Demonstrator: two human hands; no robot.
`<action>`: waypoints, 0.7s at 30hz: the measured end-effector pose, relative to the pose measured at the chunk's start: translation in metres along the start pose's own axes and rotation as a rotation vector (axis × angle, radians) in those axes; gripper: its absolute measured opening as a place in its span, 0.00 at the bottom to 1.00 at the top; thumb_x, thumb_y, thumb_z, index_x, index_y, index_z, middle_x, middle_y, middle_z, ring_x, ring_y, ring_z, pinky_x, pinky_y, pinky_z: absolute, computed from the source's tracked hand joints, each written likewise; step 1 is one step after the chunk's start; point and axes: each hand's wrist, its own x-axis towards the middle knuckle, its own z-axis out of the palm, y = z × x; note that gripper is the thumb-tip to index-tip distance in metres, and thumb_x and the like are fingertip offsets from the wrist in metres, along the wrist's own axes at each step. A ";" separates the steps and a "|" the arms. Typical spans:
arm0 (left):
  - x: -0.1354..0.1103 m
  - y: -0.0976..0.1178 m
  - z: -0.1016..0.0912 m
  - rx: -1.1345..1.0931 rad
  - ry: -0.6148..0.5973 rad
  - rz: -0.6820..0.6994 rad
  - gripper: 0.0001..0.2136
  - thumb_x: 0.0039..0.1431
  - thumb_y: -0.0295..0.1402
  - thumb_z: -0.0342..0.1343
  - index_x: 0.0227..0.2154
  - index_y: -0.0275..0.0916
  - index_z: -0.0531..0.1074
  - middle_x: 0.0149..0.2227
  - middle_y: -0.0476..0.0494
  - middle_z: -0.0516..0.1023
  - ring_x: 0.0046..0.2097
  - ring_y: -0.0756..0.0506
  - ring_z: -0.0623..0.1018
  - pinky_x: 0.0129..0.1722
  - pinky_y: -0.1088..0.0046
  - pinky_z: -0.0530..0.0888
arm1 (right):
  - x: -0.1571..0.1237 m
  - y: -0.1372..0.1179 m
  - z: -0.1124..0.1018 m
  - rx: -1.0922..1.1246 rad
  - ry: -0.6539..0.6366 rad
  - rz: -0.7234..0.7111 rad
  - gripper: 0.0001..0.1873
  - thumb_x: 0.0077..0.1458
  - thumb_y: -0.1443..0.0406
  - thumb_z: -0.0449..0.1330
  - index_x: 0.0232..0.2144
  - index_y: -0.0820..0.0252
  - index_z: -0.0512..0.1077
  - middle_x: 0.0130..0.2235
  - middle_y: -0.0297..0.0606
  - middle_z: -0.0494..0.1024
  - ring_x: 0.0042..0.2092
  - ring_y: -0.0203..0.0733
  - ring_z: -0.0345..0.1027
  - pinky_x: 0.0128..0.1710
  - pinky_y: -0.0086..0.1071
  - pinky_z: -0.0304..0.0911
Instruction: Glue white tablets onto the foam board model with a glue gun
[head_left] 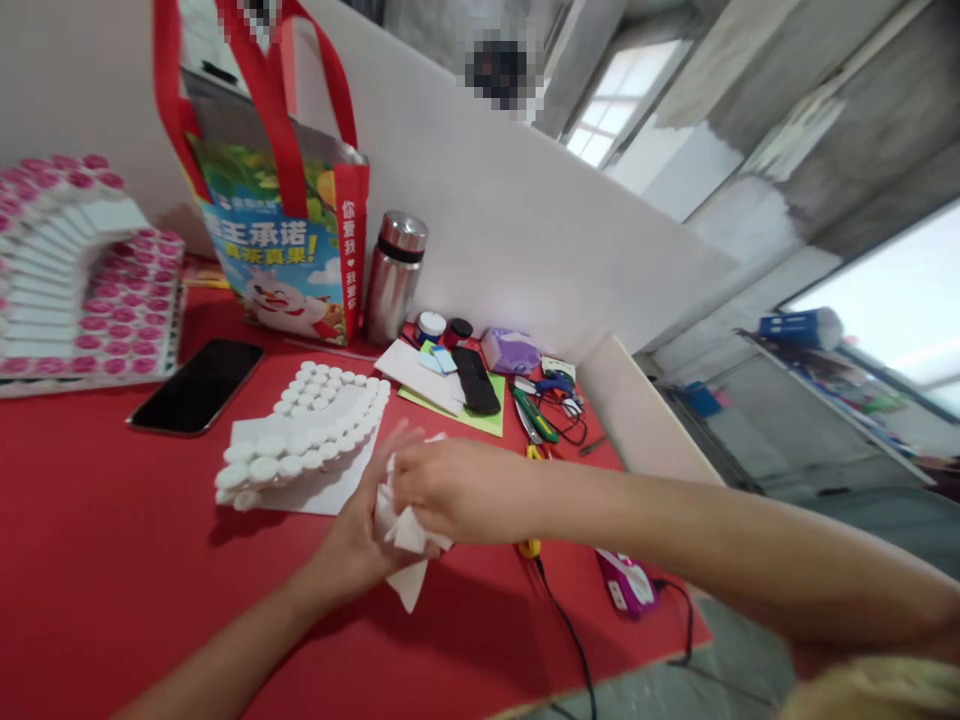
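We find the right hand (469, 490) gripping a crumpled white tissue (409, 532) against the left hand (361, 532), whose closure we cannot tell, above the red surface (112, 540), near a white knobbed piece (300, 432).

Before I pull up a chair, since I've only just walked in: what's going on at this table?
A person at a red table has a crumpled white tissue between both hands, the left hand cupped around it and the right hand over it. Beyond the left hand, a white piece with round knobs rests on a white sheet; neither hand holds it. A black phone lies nearby.
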 end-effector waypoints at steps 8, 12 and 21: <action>0.003 0.009 -0.005 0.124 -0.052 -0.064 0.15 0.66 0.43 0.54 0.47 0.38 0.74 0.37 0.44 0.82 0.33 0.45 0.79 0.32 0.73 0.74 | 0.001 0.146 -0.053 -0.322 0.004 0.775 0.13 0.66 0.65 0.56 0.47 0.58 0.80 0.50 0.43 0.83 0.54 0.46 0.75 0.53 0.34 0.66; 0.005 0.001 -0.003 0.238 -0.095 -0.013 0.18 0.66 0.39 0.54 0.57 0.42 0.70 0.46 0.42 0.83 0.44 0.43 0.82 0.41 0.71 0.77 | -0.032 0.231 -0.070 -0.415 -0.119 0.939 0.17 0.65 0.59 0.62 0.52 0.60 0.74 0.54 0.45 0.77 0.51 0.47 0.74 0.51 0.45 0.72; 0.011 -0.005 -0.003 0.357 -0.201 0.003 0.17 0.69 0.40 0.51 0.56 0.43 0.73 0.52 0.43 0.82 0.50 0.43 0.82 0.49 0.72 0.76 | -0.054 0.288 -0.034 -0.525 -0.130 0.986 0.21 0.66 0.58 0.62 0.57 0.61 0.71 0.56 0.46 0.74 0.53 0.48 0.73 0.51 0.47 0.73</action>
